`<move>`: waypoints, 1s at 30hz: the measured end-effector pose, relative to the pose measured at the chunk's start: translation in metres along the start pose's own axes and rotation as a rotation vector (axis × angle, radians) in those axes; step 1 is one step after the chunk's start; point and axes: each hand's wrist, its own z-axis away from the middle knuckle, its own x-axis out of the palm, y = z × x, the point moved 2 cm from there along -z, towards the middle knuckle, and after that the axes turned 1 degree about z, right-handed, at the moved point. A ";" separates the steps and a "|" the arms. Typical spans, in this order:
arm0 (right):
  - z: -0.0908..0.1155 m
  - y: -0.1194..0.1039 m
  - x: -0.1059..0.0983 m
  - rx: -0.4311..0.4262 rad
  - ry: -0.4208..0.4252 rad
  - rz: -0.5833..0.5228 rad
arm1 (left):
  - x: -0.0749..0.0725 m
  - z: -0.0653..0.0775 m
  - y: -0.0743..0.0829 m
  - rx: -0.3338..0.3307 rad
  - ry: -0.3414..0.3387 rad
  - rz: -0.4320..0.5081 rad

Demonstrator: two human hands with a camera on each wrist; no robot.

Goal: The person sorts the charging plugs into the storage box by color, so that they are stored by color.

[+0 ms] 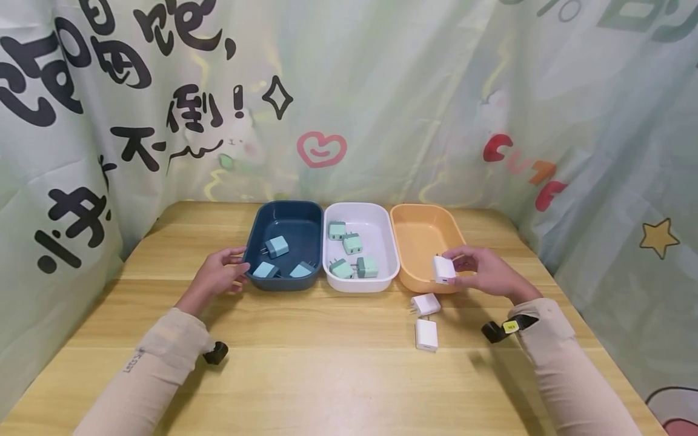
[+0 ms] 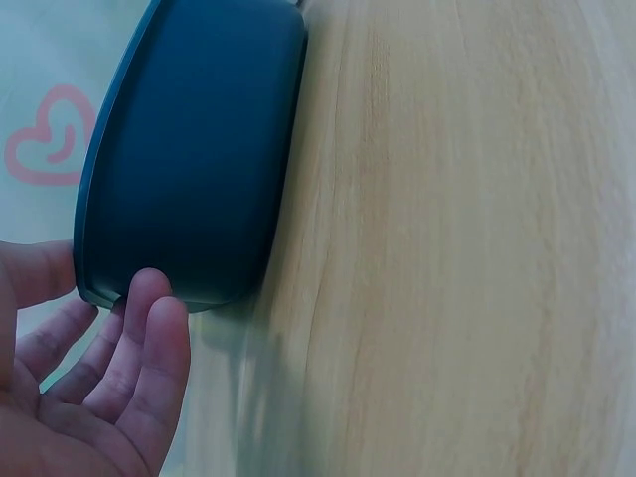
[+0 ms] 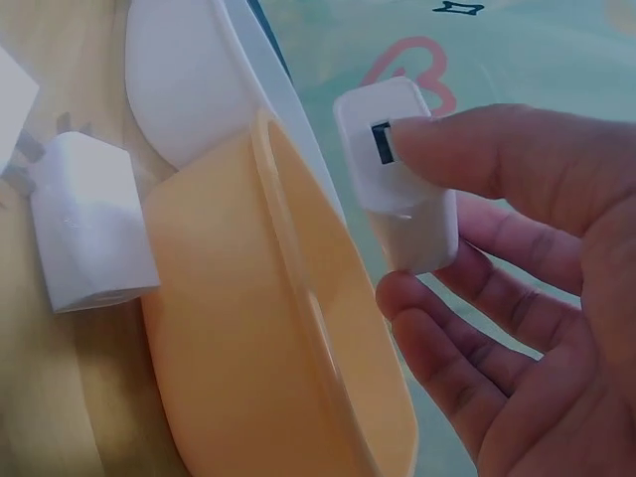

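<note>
My right hand (image 1: 487, 274) pinches a white USB charger (image 1: 444, 270) between thumb and fingers over the front right of the orange bin (image 1: 422, 213). In the right wrist view, the held charger's dark USB port (image 3: 383, 143) shows beside the thumb. My left hand (image 1: 218, 274) is at the navy bin (image 1: 286, 284), its loosely bent fingers against the left side near the rim. Two more white chargers, one (image 1: 425, 304) just before the orange bin and another (image 1: 426, 335) nearer me, lie on the table.
The navy bin contains several blue chargers (image 1: 277, 246). Beside it, the white bin (image 1: 361, 286) has several green chargers (image 1: 368, 267) inside. All three bins stand side by side on the wooden table (image 1: 305, 375), before a printed curtain (image 1: 382, 91).
</note>
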 end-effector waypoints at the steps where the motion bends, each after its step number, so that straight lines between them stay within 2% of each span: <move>1: -0.002 0.001 0.000 0.006 -0.001 -0.009 | 0.000 0.000 0.001 0.002 0.000 -0.001; 10: -0.018 0.007 0.000 0.054 0.016 -0.031 | -0.001 0.001 0.002 -0.002 -0.004 0.011; 20: -0.034 0.010 0.001 0.056 0.050 -0.049 | 0.001 -0.001 0.001 -0.023 -0.004 0.024; 30: -0.046 0.015 0.002 0.114 0.032 -0.049 | 0.000 -0.001 0.001 -0.016 -0.004 0.015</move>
